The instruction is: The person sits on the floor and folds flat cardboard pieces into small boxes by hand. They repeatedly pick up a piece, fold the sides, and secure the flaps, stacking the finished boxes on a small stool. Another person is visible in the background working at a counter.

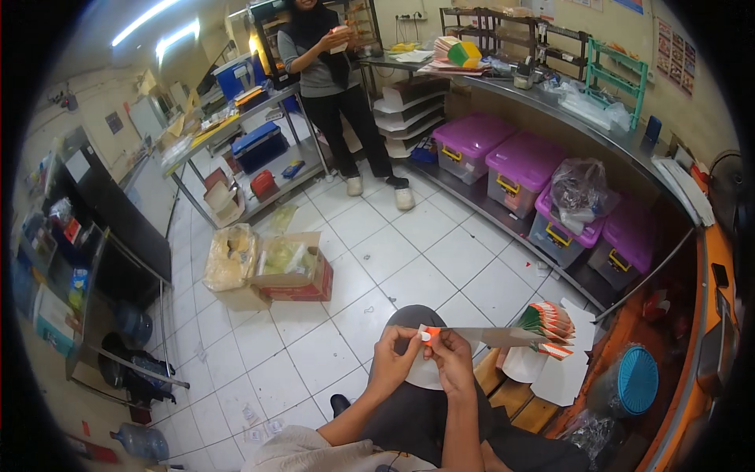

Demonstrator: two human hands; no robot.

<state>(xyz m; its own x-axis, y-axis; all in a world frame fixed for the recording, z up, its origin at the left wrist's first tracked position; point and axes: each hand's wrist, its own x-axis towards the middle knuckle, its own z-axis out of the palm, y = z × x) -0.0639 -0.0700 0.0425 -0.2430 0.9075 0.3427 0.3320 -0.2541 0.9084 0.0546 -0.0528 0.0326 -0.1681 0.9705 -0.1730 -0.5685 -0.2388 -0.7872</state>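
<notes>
seemingly partway, the left hand and right hand together pinch a small orange-and-white paper piece, probably unfinished; right of the grip, a fanned pile of green, orange and white paper pieces looks done, though how many remain is unclear.

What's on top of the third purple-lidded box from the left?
A crumpled clear bag sits on the purple lid. Something whitish shows inside, but I can't tell what. The lid beneath is hidden.
</notes>
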